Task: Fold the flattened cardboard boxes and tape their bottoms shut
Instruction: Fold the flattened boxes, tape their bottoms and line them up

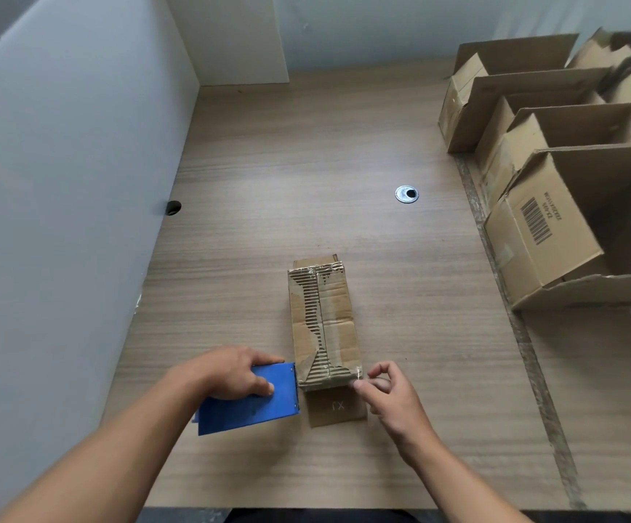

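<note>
The box (325,322) stands bottom-up on the table (268,183), near and central, a shiny tape strip along its torn seam. The left grip (238,373) clasps a blue dispenser (253,409) at the box's near left corner, its roll hidden. The right grip (385,394) pinches the near right corner; whether tape lies between the fingertips is unclear. Open boxes (555,205) at the right are cut off.

We seem to be in an office: a laminate desk (306,164) with a cable grommet (407,194), a grey partition (61,164) and open cardboard boxes (540,228).
</note>
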A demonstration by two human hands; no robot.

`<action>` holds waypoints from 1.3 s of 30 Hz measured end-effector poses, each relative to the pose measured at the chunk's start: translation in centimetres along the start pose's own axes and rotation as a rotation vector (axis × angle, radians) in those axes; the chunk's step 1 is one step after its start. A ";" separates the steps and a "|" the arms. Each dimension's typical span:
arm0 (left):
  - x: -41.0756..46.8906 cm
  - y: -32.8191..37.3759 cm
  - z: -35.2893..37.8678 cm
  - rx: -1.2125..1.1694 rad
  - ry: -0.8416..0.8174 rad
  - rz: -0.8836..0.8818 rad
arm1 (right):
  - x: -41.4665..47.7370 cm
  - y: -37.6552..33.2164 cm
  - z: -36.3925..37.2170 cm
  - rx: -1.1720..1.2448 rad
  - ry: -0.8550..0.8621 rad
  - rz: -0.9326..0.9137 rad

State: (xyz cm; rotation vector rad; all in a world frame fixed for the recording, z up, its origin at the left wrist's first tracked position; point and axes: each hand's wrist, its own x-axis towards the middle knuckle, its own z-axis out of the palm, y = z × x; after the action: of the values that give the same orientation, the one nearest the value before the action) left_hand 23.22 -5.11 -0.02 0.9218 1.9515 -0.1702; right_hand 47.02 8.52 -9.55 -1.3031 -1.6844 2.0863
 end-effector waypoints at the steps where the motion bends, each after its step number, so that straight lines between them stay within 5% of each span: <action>1: 0.0 0.1 0.0 -0.002 -0.002 -0.001 | 0.1 0.0 0.2 0.002 0.022 0.002; 7: -0.1 0.4 -0.3 0.007 -0.020 -0.015 | 0.6 0.0 0.9 -0.104 0.149 0.000; 12: 0.0 0.4 -0.4 -0.003 -0.032 -0.024 | 1.1 -0.6 0.5 -0.739 0.102 -0.147; 17: -0.1 0.5 -0.4 0.000 -0.033 -0.020 | 1.8 -1.0 -0.2 -1.250 0.137 -0.624; 25: -0.1 -0.3 0.7 -0.001 0.021 0.031 | 5.5 -2.5 2.8 -1.599 -0.333 -0.918; 39: -3.4 -6.7 0.9 -0.044 0.035 0.038 | 7.8 -1.2 2.5 -1.619 -0.273 -1.068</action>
State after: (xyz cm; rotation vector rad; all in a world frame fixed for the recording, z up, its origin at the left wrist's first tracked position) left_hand 20.36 -12.09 0.53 0.9377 1.9609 -0.0893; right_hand 40.06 11.84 -12.65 0.1189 -3.1462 0.0526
